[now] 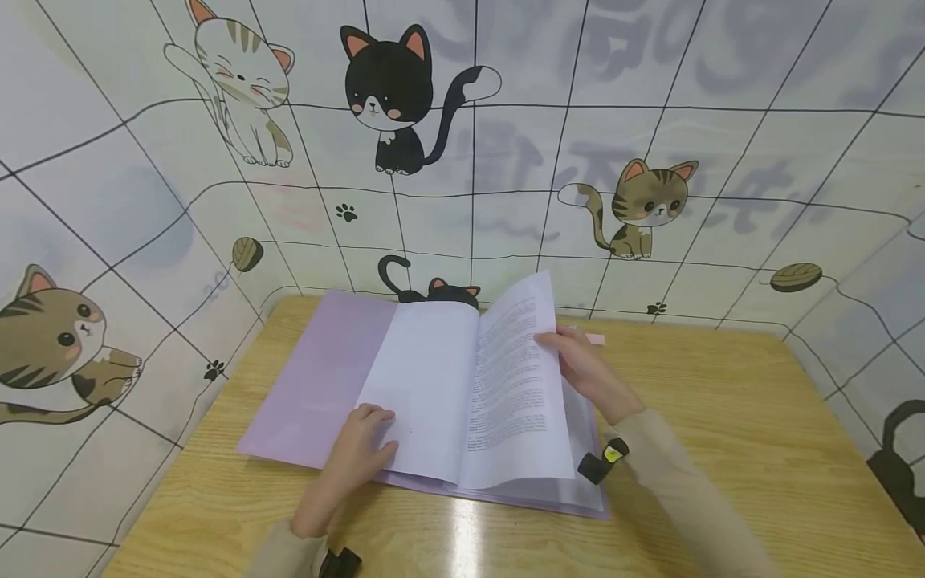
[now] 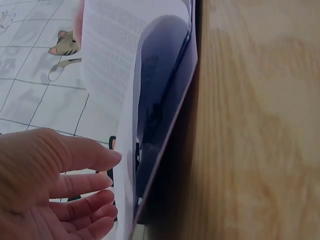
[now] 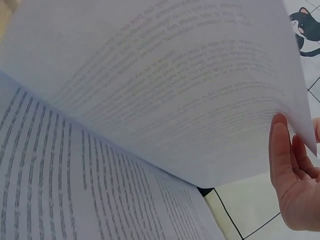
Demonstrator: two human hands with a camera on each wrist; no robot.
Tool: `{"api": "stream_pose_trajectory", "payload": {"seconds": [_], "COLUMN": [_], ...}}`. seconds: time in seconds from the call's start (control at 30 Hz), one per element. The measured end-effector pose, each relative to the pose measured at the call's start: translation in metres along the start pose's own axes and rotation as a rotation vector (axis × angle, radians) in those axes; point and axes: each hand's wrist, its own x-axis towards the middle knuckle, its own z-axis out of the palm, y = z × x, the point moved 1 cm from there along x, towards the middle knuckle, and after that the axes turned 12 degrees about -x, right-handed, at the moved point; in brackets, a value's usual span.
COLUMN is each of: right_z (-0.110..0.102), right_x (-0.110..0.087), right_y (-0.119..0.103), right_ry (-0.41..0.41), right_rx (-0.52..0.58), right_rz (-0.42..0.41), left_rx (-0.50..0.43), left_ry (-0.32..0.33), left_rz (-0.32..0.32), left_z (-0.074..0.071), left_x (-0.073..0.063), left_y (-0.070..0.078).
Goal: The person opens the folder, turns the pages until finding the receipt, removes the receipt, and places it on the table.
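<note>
A light purple folder [image 1: 318,377] lies spread on the table, with printed sheets inside. My right hand [image 1: 584,365] pinches the outer edge of a printed page [image 1: 509,393] between thumb and fingers. That page stands lifted and bowed, and in the right wrist view another printed sheet [image 3: 60,165] shows beneath it. On the left side a blank-faced page [image 1: 426,377] lies turned over. My left hand [image 1: 359,449] rests at that page's lower left edge with relaxed, slightly bent fingers. In the left wrist view, its thumb and fingertips come right at the page's edge.
The wooden table [image 1: 694,385] extends to both sides of the folder. A wall covering [image 1: 520,160] with cartoon cats and grid lines rises behind and at the sides. A small pink strip [image 1: 596,339] shows behind the right hand. Black wrist devices [image 1: 603,460] sit at both sleeves.
</note>
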Motion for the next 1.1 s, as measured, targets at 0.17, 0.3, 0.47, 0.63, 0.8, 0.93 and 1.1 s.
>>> {"api": "stream_pose_trajectory", "payload": {"seconds": [0.17,0.3,0.47,0.63,0.8,0.93,1.1], "right_z": [0.010,0.016,0.020,0.023,0.028,0.033,0.040], "right_x": [0.005,0.008,0.010,0.012,0.016,0.017,0.019], "right_y": [-0.006,-0.011,-0.013,-0.013,-0.015,-0.016,-0.015], "right_ry": [0.026,0.039,0.025,0.026,0.017,0.036,0.031], "right_rx": [0.032,0.045,0.055,0.054,0.075,0.083,0.097], "right_rz": [0.006,-0.001,-0.035,-0.047,-0.059,-0.029,-0.031], "left_rx": [-0.057,-0.090,-0.145,-0.175,-0.194,-0.227,-0.262], "left_ry": [-0.014,-0.033,-0.033,-0.020,-0.012,-0.018,-0.039], "left_rz": [0.045,0.083,0.196,0.325,0.394,0.378,0.350], "left_z": [0.008,0.014,0.019,0.020,0.020,0.018,0.015], "left_x": [0.003,0.005,0.006,0.008,0.011,0.011,0.009], "left_y": [0.011,0.022,0.038,0.055,0.071,0.083,0.095]}}
